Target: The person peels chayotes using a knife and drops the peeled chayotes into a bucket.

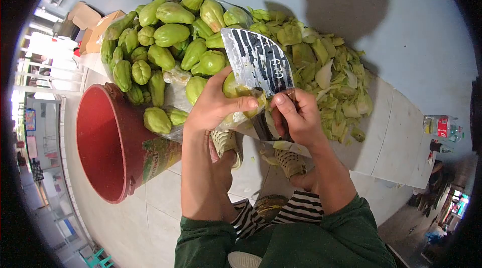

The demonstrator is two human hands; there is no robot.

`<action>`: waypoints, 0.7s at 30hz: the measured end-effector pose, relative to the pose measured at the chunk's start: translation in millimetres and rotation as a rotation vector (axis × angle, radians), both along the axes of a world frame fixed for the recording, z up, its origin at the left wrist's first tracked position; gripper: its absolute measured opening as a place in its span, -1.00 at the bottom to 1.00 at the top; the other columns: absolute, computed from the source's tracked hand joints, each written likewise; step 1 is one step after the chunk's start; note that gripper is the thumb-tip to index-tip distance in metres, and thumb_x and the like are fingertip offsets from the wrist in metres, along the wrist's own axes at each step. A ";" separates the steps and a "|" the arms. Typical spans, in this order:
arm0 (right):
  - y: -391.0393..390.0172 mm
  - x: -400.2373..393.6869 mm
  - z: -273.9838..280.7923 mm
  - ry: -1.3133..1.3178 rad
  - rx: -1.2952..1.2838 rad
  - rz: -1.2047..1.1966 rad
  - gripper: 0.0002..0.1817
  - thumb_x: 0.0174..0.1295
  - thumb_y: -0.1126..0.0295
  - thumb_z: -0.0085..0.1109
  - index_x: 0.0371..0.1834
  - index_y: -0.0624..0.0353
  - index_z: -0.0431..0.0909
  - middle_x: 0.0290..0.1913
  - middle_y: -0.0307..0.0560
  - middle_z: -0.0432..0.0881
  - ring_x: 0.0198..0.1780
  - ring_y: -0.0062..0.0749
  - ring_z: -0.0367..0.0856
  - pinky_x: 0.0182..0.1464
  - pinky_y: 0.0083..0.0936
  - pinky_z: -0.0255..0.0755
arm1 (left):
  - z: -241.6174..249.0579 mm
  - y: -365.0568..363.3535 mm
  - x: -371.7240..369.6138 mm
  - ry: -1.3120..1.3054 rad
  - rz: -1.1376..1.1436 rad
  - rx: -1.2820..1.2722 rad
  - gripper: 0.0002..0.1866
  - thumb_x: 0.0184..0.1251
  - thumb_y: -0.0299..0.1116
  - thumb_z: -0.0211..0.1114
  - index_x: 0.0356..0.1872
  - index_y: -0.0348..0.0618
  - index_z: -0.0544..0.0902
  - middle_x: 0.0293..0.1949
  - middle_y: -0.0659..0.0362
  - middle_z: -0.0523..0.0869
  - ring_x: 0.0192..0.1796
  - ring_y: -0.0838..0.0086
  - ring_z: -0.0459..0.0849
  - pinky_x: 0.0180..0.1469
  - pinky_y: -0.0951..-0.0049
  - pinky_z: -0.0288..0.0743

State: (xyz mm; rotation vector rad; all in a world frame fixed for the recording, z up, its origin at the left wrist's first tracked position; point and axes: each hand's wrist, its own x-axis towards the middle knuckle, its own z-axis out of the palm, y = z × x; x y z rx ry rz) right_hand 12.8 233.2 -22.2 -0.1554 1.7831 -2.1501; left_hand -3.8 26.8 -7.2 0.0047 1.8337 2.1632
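My left hand [213,104] is closed around a partly peeled chayote [232,86], thumb laid across its near side. In my right hand [299,116] is a broad-bladed knife [257,61], gripped where the blade meets the dark handle. Its wide blade points away from me, dark-striped and smeared with pale bits, and overlaps the chayote's right side. Beyond my left hand lies a heap of whole green chayotes [173,34] on clear plastic. Pale green peelings [329,77] are piled past my right hand.
A red bucket [123,142] lies tipped on the tiled floor at left, its mouth facing left. My feet in perforated shoes [227,145] are just below the hands. A cardboard box [103,29] stands at the far left, and a plastic bottle [444,128] is at the right.
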 end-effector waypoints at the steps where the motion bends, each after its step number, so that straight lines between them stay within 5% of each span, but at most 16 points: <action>1: -1.3 0.1 1.4 -0.018 -0.014 -0.021 -0.71 0.44 0.27 0.14 -0.39 0.24 0.50 -0.68 -0.33 0.46 -0.70 -0.69 0.36 -0.65 -0.61 0.21 | -1.7 -0.3 -1.3 0.012 0.018 -0.048 -0.12 -0.07 -0.33 0.68 0.28 -0.46 0.39 0.00 0.07 0.69 0.00 0.47 0.64 0.10 0.45 0.51; 13: -11.7 10.4 -6.0 0.464 0.385 -0.189 -0.69 0.33 0.31 0.25 -0.45 0.25 0.40 -0.68 -0.06 0.43 -0.70 -0.35 0.41 -0.55 -0.39 0.29 | -11.1 12.2 -8.3 0.175 0.169 -0.407 -0.13 -0.14 -0.13 0.71 0.13 -0.52 0.48 -0.18 0.00 0.75 -0.13 0.47 0.67 0.01 0.42 0.54; 21: -10.2 9.1 -7.2 0.396 0.354 -0.195 -0.68 0.32 0.29 0.26 -0.47 0.26 0.42 -0.69 -0.06 0.42 -0.69 -0.34 0.41 -0.56 -0.39 0.27 | -22.7 16.6 -10.3 0.311 0.295 -0.589 0.03 -0.34 0.05 0.74 0.10 -0.55 0.49 -0.24 -0.08 0.76 -0.17 0.37 0.71 -0.02 0.38 0.56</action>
